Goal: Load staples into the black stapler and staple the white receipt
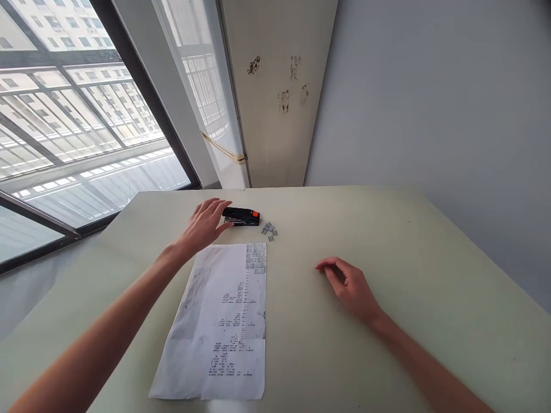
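Note:
A black stapler (241, 217) with an orange patch lies near the far edge of the table. My left hand (206, 222) is at its left end, thumb on the near side and fingers over the far side, closed around that end. Just right of the stapler, several small grey staple strips (270, 228) lie in a loose cluster. A creased sheet of printed paper (224, 321) lies flat below my left hand. To the right of the paper, my right hand (350, 287) rests on the table, fingers curled in toward the thumb, with nothing visible in them.
The pale table (379, 229) reaches to a grey wall (430, 103) on the right. Beyond its far edge stands a beige panel (279, 132) with brown stains, beside a light-coloured handle (224, 148). A dark-framed window (77, 115) is on the left.

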### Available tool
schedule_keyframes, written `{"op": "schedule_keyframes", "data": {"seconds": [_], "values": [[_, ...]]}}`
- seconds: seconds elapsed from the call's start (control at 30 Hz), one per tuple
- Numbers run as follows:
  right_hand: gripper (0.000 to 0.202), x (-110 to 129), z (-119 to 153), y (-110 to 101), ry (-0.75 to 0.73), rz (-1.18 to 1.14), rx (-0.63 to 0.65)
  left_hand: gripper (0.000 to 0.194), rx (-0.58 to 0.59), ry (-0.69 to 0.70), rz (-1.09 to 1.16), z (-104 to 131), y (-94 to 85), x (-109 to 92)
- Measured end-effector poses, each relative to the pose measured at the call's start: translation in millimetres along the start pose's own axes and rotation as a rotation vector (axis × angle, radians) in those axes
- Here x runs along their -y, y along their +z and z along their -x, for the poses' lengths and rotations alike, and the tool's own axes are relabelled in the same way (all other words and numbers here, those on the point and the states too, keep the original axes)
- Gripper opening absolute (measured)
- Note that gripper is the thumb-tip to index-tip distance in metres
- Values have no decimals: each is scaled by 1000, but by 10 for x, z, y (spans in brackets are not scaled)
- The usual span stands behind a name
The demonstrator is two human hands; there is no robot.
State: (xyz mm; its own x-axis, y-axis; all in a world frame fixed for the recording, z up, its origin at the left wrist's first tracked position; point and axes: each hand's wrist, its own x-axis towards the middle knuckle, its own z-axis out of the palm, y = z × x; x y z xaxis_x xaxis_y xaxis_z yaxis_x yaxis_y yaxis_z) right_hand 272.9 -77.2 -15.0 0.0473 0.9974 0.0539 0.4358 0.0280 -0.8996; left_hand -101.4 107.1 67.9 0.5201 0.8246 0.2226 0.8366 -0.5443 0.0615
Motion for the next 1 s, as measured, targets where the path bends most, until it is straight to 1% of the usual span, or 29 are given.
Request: {"op": "schedule_keyframes", "data": {"seconds": [0.1, 0.23, 0.33, 0.4, 0.47, 0.53, 0.63, 0.7, 0.77, 0.87, 0.93, 1.0], "values": [[27, -8, -14, 2, -32, 0, -2, 54, 131, -21, 27, -230, 35, 66], [27, -10, -36, 13, -63, -11, -2, 47, 174, -59, 46, -365, 94, 103], [27, -18, -44, 15, -73, -16, -1, 44, 176, -119, 64, -383, 116, 102], [27, -20, -45, 10, -75, -19, 4, 42, 155, -151, 73, -367, 92, 87], [27, -14, -45, 4, -72, -27, 13, 41, 118, -171, 75, -327, 31, 47], [27, -2, -41, -2, -60, -35, 17, 40, 62, -175, 77, -261, -62, -37], [28, 18, -32, -6, -29, -57, 4, 39, -51, -131, 117, -113, -213, -283], [30, 31, -31, -8, 3, -90, -9, 41, -113, -78, 188, 18, -286, -536], [30, 41, -42, -16, 32, -156, -39, 40, -154, -16, 288, 166, -308, -841], [31, 51, -77, -50, 60, -289, -114, 31, -122, 100, 376, 384, -225, -1324], [33, 55, -100, -85, 88, -357, -145, 25, -108, 177, 391, 494, -105, -1607], [34, 58, -112, -122, 116, -400, -149, 21, -96, 214, 408, 559, 43, -1827]]}}
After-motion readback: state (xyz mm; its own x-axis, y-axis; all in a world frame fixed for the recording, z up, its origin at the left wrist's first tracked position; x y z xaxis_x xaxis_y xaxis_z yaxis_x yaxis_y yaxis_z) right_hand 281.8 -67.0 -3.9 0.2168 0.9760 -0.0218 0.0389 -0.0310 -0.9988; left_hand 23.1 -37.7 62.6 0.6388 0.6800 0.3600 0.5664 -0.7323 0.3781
